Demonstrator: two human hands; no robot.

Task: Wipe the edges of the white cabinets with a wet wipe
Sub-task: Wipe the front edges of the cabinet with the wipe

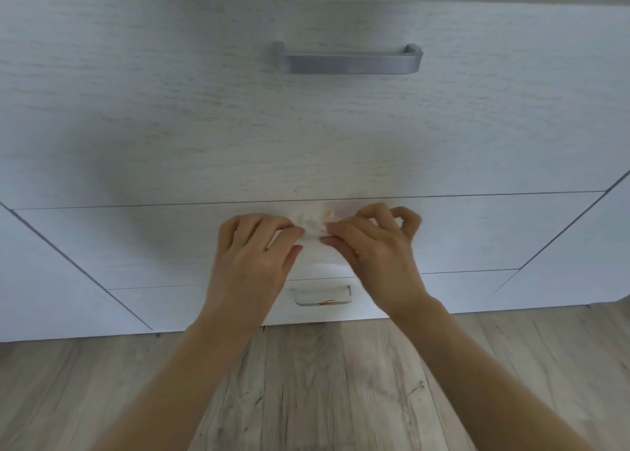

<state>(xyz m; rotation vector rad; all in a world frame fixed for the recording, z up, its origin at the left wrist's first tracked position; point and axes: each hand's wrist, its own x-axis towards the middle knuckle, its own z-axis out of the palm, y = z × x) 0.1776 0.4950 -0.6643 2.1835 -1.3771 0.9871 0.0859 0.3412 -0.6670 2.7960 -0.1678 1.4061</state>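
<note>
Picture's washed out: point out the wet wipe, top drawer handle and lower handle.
wet wipe (315, 246), head view, middle of the sheet.
top drawer handle (347, 62), head view, bar's middle.
lower handle (322, 296), head view, its centre.

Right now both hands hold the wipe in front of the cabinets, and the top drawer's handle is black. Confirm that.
Not quite. In the head view the top drawer's handle is grey metal, not black. The rest stands: both the left hand and right hand hold the wipe in front of the cabinets.
</note>
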